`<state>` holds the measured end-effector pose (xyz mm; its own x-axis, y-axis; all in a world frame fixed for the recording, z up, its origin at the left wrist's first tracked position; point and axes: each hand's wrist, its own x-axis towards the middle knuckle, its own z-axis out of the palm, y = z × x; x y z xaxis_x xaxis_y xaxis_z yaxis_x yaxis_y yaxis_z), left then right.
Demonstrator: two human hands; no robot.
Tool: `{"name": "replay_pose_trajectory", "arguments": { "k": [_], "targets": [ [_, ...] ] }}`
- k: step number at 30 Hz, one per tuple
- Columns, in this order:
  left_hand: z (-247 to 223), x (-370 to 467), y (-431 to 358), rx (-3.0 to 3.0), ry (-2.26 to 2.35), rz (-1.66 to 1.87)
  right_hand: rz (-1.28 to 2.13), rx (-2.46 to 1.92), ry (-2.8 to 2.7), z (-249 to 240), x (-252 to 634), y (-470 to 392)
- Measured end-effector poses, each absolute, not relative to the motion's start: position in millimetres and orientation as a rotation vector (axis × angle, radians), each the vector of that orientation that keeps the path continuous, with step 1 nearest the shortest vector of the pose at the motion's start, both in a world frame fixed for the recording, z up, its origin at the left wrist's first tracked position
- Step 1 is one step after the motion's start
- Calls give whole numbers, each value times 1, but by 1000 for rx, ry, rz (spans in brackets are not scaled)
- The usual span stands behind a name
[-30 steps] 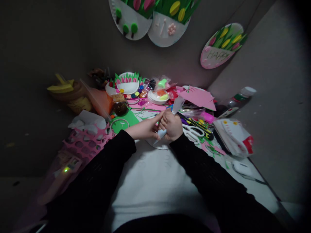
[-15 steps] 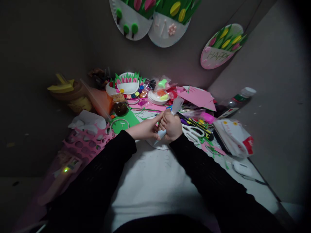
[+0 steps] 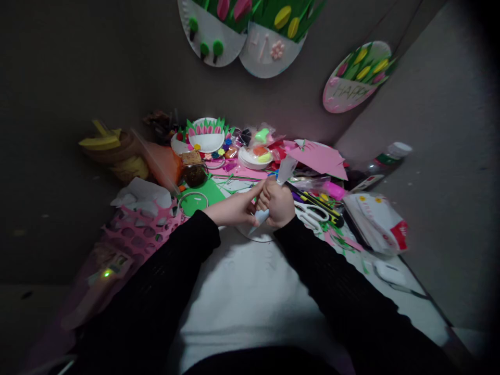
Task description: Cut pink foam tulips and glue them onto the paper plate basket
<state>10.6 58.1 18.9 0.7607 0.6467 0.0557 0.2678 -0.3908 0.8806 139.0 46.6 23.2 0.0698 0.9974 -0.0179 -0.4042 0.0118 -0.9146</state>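
Note:
My right hand (image 3: 278, 202) is wrapped round a pale piping bag (image 3: 261, 217), whose pointed tip slants down to the left and whose clear upper end sticks out above the fist. Against it, my left hand (image 3: 244, 205) has its fingers at the right hand's knuckles and its thumb by the lower part of the bag. Whether the left fingers grip the bag is hidden. Beneath both hands lies a pale round disc (image 3: 255, 237), partly covered by them.
White scissors (image 3: 312, 214) lie right of the hands. On the left are a green sheet (image 3: 213, 191), a tape ring (image 3: 193, 194) and pink perforated sheet (image 3: 136, 229). A bottle (image 3: 385, 159) and a white packet (image 3: 375, 221) stand farther right. Decorated plates (image 3: 269, 57) hang behind.
The view has shifted very slightly. Both hands keep nearly the same pose round the bag, the right hand a touch farther right.

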Motion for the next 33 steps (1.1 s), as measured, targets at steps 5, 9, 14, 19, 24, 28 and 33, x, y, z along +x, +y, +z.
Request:
{"name": "replay_pose_trajectory", "arguments": {
  "k": [5,9,14,19,24,28,33],
  "targets": [
    [18,11,59,1984,701,477,1319,-950,-854,23,139,46],
    [17,11,59,1988,690,480,1322,-964,-844,22,138,47],
    [16,12,60,1980,706,465,1306,-974,-841,22,138,47],
    [18,12,60,1984,716,453,1301,-967,-853,24,138,46],
    [20,12,59,1982,719,460,1320,-963,-849,26,139,46],
    [18,12,59,1980,715,450,1330,-970,-849,25,139,46],
    [15,13,60,1990,704,469,1325,-967,-852,24,140,47]
  ]
}}
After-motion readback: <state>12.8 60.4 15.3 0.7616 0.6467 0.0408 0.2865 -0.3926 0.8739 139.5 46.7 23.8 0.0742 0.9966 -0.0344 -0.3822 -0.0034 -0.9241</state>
